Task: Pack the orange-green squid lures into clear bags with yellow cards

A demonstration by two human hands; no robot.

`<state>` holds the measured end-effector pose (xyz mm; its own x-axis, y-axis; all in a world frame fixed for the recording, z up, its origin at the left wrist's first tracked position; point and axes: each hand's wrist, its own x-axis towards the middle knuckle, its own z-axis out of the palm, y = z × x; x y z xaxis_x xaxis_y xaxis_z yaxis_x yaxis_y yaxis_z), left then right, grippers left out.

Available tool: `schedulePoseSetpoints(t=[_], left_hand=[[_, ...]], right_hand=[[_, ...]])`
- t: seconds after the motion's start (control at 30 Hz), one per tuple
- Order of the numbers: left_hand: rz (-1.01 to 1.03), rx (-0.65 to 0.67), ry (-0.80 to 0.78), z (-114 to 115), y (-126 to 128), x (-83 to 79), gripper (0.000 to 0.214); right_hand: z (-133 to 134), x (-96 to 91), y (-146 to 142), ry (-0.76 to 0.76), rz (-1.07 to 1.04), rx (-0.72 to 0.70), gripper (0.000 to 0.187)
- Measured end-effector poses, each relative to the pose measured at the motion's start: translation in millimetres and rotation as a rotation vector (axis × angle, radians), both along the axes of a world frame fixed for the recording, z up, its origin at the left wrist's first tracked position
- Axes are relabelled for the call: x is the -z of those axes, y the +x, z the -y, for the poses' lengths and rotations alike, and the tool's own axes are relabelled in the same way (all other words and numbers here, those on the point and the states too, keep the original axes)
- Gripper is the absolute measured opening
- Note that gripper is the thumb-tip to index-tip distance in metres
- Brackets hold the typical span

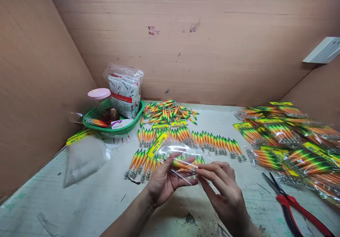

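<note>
My left hand (162, 184) holds a clear plastic bag (157, 145) with a yellow "BCT LURE" header, thumb on top and fingers spread beneath. An orange fishing lure (181, 165) lies across the left fingers, at the bag's near end; whether it is fully inside the bag I cannot tell. The fingertips of my right hand (225, 191) are closed at the lure's hook end. Just beyond the hands, rows of green-and-orange lures (212, 140) lie side by side on the white table (106, 205), hooks toward me.
Loose lures (167, 113) are heaped at the back. Packed bags of lures (281, 132) pile up on the right, with red-handled pliers (288, 201) in front. Empty header bags (86, 155) lie left, near a green basket (124, 128) holding a pink-lidded jar (99, 94) and packets.
</note>
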<state>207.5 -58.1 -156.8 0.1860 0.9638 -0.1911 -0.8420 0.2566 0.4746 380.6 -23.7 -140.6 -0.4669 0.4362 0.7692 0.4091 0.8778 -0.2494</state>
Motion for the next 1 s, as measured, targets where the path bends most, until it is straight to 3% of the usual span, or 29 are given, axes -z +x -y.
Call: schedulePoseSetpoints(t=[0.13,0.3,0.4,0.5,0.6,0.77,0.87,1.0], left_hand=[[0.024,0.012,-0.033,1,4,1.7,0.061],[0.078,-0.055,-0.059,-2,5,4.9,0.039],[0.113,-0.095,-0.102,-3,3,5.4,0.033],[0.186,-0.109,-0.115,-3,-1,3.9,0.036],[0.247,-0.109,-0.145,-2,-7,2.4,0.039],[0.323,-0.086,-0.133,-3,-11,1.8,0.045],[0.299,-0.112,-0.169,-4,-10,-0.7,0.044],[0.249,-0.149,-0.221,-5,-9,-5.2,0.039]], right_hand=[[1,1.7,-6,0.027,-0.027,0.001,0.021],[7,-0.3,-12,0.042,0.097,-0.083,0.018],[9,-10.7,0,0.022,0.107,-0.13,0.022],[-1,-15.5,25,-0.046,0.028,-0.059,0.025],[-19,-1.7,51,-0.172,0.122,0.024,0.014],[-37,42.0,60,-0.507,0.409,-0.065,0.014],[-35,56.0,55,-0.52,0.412,-0.048,0.013],[-32,59.6,59,-0.501,0.385,-0.02,0.014]])
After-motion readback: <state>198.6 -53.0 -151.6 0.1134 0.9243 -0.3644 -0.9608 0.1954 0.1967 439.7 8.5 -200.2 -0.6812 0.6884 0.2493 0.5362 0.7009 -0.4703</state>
